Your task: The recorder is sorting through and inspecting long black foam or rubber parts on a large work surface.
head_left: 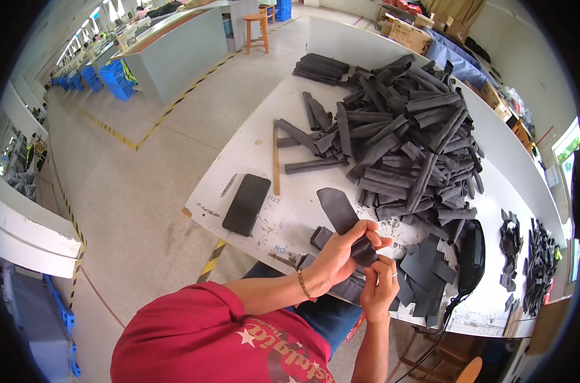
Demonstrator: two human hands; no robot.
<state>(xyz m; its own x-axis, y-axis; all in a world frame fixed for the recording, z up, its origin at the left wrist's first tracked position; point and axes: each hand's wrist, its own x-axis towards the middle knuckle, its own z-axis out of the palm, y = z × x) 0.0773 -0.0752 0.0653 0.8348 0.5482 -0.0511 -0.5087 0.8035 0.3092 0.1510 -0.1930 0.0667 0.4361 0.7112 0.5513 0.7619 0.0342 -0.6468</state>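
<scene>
Fabric strip (341,214) lengthwise, pointing away

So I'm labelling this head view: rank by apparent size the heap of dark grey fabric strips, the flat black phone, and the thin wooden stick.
1. Heap of dark grey fabric strips
2. Flat black phone
3. Thin wooden stick: about as long as the phone, far narrower.
</scene>
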